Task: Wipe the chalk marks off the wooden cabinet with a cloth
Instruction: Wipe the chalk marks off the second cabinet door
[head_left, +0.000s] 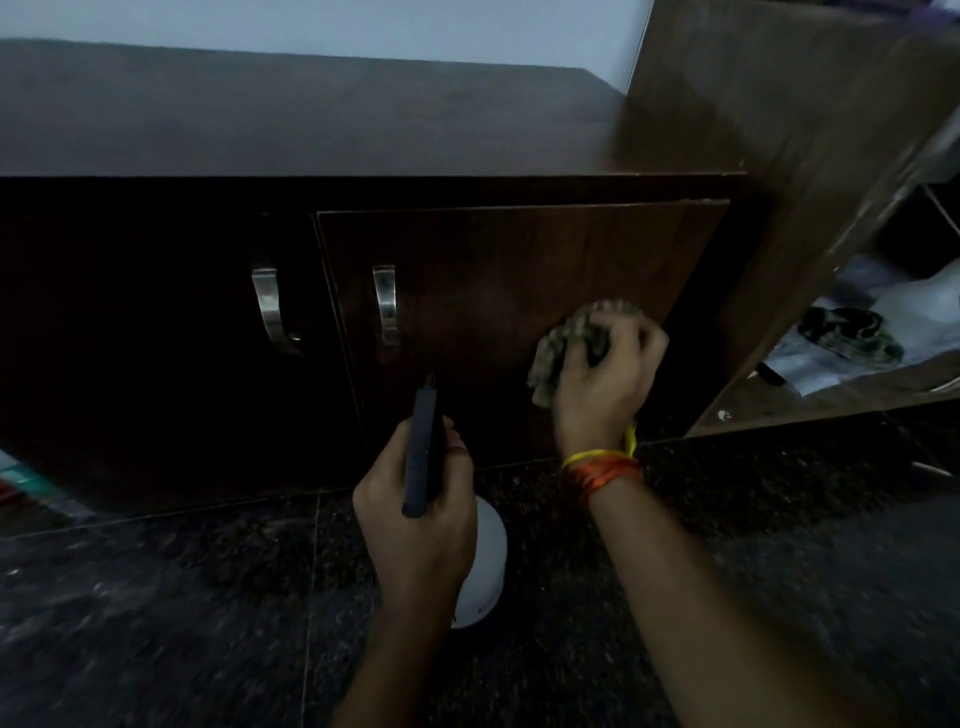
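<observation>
The right hand (605, 376) has its grip closed around a bunched cloth (553, 358), fingers curled over the wad and pressing it flat against the lower right part of the cabinet door (493, 270). The cloth looks soft and light, crumpling freely, so holding it balled in the palm, as here, seems the sensible way to keep pressure on the wood (a loose corner would likely just drag). No chalk marks can be made out on the dim, blurred door. The left hand (421, 512) has its grip closed on a spray bottle (480, 566), its dark nozzle (426, 441) pointing at the door; the white plastic body probably handles rigid and fairly light. Two metal handles (385, 304) sit to the left, and a dark speckled floor (208, 597) lies below.
</observation>
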